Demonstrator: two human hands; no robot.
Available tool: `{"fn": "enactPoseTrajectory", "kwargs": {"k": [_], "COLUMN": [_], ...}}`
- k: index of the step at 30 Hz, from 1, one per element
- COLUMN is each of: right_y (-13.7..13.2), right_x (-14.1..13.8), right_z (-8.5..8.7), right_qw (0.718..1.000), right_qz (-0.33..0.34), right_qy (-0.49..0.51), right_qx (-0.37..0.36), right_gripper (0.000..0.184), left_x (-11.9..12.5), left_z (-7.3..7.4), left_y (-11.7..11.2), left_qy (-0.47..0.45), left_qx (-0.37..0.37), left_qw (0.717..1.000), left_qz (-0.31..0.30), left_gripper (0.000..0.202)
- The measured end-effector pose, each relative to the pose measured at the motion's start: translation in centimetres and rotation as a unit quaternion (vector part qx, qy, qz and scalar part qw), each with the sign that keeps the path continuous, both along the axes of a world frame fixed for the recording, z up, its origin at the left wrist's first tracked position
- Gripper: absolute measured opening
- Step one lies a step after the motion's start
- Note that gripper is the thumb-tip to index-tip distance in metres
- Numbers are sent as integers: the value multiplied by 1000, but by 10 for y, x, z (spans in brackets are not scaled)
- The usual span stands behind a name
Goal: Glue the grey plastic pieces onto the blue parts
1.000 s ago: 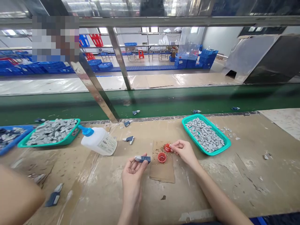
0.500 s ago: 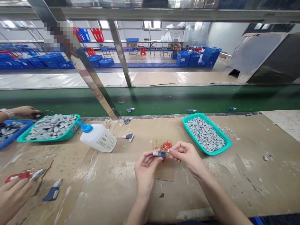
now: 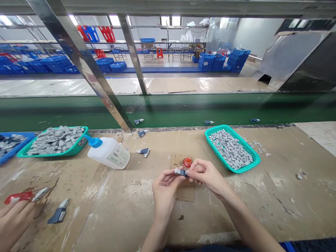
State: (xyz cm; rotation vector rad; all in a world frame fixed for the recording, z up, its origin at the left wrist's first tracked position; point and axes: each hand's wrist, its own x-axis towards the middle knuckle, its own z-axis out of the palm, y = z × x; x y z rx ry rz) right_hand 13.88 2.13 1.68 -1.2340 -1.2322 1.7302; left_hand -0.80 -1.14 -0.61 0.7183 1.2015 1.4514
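A small dark blue and grey plastic part [image 3: 181, 172] is pinched between both my hands above a brown cardboard patch [image 3: 185, 190]. My left hand [image 3: 164, 189] grips its left end with thumb and fingers. My right hand [image 3: 206, 174] is closed on its right end. A red cap [image 3: 187, 162] sits on the cardboard just behind my fingers. A teal tray [image 3: 256, 161] of small grey pieces lies to the right of my right hand.
A white bottle [image 3: 110, 154] with a blue cap lies on its side at left. A second teal tray [image 3: 76, 149] and a blue tray [image 3: 13, 154] hold grey parts. Loose blue parts [image 3: 58, 215] lie about. Another person's hand [image 3: 13, 218] is at bottom left. A green conveyor belt [image 3: 183, 108] runs behind.
My left hand carried the blue part rightward over the cardboard. My right hand left the red cap and closed on the part's other end. One red cap is now hidden.
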Motion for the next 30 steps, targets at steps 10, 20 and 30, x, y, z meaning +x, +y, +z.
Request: {"fn": "enactPoseTrajectory", "kwargs": {"k": [10,20,30], "right_y": [2,34,103], "right_x": [10,88,156], "right_z": [3,12,-7], "right_qw": [998,967,819], "right_qz": [54,-144,-89], "right_qy": [-12,-181,-539], "right_qx": [-5,111,175], "right_gripper": [40,45,20], "left_x": [1,0,-32], "left_z": [-6,10,22], "left_y": [6,16,126], "left_qy": [-27,-157,192], "left_qx": [-9,-93,18], "left_qw": [995,975,964], "left_qz": [-95,-126,-181], "left_gripper": [25,35,58]}}
